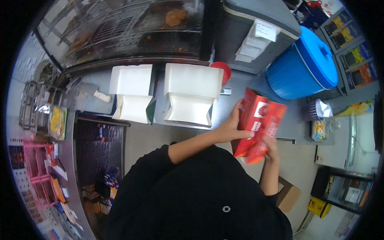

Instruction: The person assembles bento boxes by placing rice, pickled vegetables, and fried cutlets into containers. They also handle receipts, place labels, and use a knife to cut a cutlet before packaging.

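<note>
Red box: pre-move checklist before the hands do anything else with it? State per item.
1. Left hand on the red box: ok, fingers lie against its left face.
2. Right hand on the box: ok, it grips the lower right edge.
3. Box clear of the counter: ok, held in the air in front of it.
4. Box fully opened out: cannot tell, its top end is not readable from this angle.
5. Landing room on the counter: not ok on the left, where two open white boxes sit; a bare strip lies beside the blue bucket.
6. Box contents: cannot tell, the inside is hidden.
</note>
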`<state>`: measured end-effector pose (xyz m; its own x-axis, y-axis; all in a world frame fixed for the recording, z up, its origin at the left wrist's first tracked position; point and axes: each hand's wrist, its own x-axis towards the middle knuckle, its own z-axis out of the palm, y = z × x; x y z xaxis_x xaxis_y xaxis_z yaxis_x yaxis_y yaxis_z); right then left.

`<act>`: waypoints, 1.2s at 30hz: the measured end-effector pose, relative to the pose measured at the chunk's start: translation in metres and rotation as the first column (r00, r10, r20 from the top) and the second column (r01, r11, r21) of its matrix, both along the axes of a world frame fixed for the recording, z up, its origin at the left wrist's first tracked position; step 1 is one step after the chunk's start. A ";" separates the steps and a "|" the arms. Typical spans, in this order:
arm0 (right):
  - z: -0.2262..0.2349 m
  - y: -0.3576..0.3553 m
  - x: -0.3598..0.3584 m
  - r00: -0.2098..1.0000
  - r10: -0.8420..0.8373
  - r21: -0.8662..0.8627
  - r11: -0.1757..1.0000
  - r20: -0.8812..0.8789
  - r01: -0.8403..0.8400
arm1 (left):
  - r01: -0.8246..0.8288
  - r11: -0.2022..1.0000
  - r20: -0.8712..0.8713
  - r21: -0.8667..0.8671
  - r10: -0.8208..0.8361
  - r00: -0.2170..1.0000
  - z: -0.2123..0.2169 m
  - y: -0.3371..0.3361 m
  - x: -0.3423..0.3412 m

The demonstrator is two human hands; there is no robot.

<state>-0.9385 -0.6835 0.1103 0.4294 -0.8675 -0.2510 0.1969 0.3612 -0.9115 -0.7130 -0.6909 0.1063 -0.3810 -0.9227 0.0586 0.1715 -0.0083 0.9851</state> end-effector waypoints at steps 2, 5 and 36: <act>-0.011 0.007 -0.025 0.872 -0.342 0.149 0.940 0.351 0.308 | 0.048 0.987 -0.226 0.152 -0.012 0.974 0.005 -0.004 -0.003; 0.002 -0.019 -0.051 0.848 -0.482 -0.323 0.857 -0.221 0.402 | -0.323 0.946 0.084 -0.026 0.324 0.942 0.008 -0.010 -0.009; -0.012 -0.097 0.097 0.647 -0.702 -0.897 -0.026 -0.298 -0.442 | -0.817 0.548 0.311 -0.177 0.819 0.482 -0.002 0.290 0.160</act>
<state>-0.8414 -0.7803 0.0987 0.5047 -0.4573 0.7323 -0.5992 -0.7962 -0.0842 -0.5531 -0.4011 0.1048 0.5519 -0.8280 0.0991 -0.2211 -0.0307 0.9748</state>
